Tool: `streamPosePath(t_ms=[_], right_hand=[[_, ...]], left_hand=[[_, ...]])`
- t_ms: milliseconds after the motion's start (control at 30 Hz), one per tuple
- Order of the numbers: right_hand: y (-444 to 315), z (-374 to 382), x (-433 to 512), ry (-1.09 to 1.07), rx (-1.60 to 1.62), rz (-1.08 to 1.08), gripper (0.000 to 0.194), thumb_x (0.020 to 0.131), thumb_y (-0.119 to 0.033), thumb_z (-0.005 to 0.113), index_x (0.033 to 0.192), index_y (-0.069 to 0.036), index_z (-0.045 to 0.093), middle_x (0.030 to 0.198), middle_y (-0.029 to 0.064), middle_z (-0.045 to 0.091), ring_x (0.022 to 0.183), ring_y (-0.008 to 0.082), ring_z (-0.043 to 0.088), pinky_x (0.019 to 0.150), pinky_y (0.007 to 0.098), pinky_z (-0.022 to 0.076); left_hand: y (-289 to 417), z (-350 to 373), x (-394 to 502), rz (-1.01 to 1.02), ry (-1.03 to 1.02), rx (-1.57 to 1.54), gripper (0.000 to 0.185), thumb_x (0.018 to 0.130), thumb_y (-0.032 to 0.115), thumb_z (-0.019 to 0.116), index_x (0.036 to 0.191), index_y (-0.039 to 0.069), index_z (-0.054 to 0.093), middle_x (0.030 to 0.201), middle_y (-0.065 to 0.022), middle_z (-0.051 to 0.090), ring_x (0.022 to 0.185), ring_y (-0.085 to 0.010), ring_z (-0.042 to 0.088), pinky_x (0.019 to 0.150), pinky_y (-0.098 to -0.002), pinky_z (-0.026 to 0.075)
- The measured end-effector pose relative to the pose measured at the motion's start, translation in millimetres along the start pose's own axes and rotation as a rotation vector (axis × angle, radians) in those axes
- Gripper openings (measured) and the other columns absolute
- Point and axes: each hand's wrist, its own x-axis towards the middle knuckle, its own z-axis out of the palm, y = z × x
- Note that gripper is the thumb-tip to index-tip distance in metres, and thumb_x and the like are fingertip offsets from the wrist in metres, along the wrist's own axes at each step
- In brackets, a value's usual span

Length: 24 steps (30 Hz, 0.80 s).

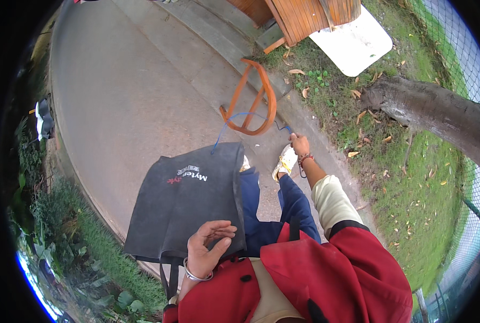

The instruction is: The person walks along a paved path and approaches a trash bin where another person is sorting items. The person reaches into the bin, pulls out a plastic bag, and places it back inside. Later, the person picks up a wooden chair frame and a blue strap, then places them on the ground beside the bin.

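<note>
A dark fabric bag (187,206) bearing writing hangs by its straps near my left forearm, in front of my body. Beside the bag's near edge is my left hand (212,247), raised with its fingers slightly curled and nothing in it. Farther out, my right hand (299,144) is closed on a blue cord (287,128). That cord loops leftwards across a curved orange-brown wooden frame (271,101) and runs down to the bag's top edge. The frame is on the pavement ahead of my shoes; whether the cord is tied to it I cannot tell.
Slatted wooden furniture (304,18) and a white panel (357,44) are at the top right. A tree trunk (433,103) leans over grass beside a chain-link fence (458,48). A concrete kerb (207,40) edges the path, and plants (62,226) border it at left.
</note>
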Motion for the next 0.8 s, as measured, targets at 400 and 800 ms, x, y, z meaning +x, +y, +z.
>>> streamPosePath(t_ms=[400,800], right_hand=[[-80,33,-24,-0.251,0.045,-0.119,0.030,0.093,-0.026,0.047,0.087,0.002,0.056,0.070,0.0196,0.062,0.062,0.0312,0.062,0.058,0.0432,0.0490],[-137,29,-37,-0.312,0.006,-0.323,0.038,0.091,-0.033,0.046,0.081,-0.001,0.065,0.078,0.0249,0.063,0.079,0.0413,0.062,0.076,0.0474,0.0469]], left_hand=[[15,11,21,0.043,-0.030,0.039,0.031,0.085,-0.004,0.060,0.115,-0.005,0.055,0.102,-0.0132,0.066,0.093,-0.0172,0.063,0.086,-0.0289,0.049],[23,-3,76,0.062,-0.159,0.237,0.027,0.087,0.003,0.059,0.112,-0.005,0.056,0.100,-0.0130,0.067,0.090,-0.0155,0.064,0.082,-0.0269,0.051]])
